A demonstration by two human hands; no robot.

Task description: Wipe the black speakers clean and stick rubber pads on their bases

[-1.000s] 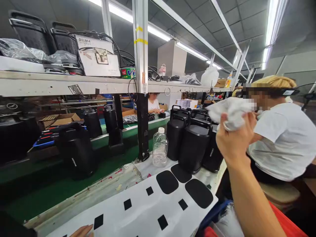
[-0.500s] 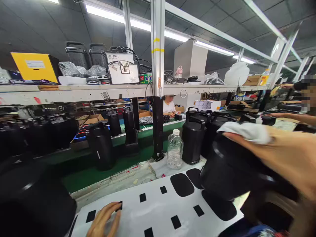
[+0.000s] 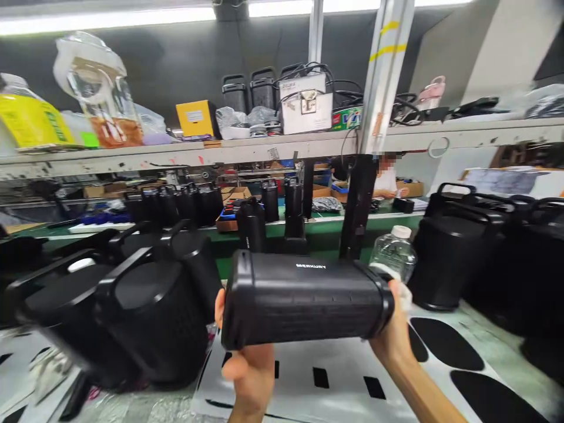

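Observation:
A black speaker [image 3: 304, 299] with a white MERKURY print lies on its side in the air, held level between both hands. My left hand [image 3: 253, 376] grips its left end from below, with fingertips round the far edge. At the other end, my right hand [image 3: 394, 335] is closed on the speaker, a white cloth [image 3: 406, 296] caught between hand and casing; part of that cloth is hidden. Beneath lies a white sheet [image 3: 304, 402] with black squares [image 3: 321, 378] and larger black rounded pieces [image 3: 447, 343].
Several black speakers with handles [image 3: 154, 317] stand at left, and more [image 3: 456, 258] at right. A clear bottle [image 3: 394, 255] stands behind my right hand. Overhead runs a loaded shelf [image 3: 247, 147] on a metal post [image 3: 388, 76]. A person [image 3: 388, 179] sits across the green conveyor.
My view has swung left. The speaker, tilted in my right hand at the right before, is now level in front of me. My left hand has left the sheet and taken hold of it.

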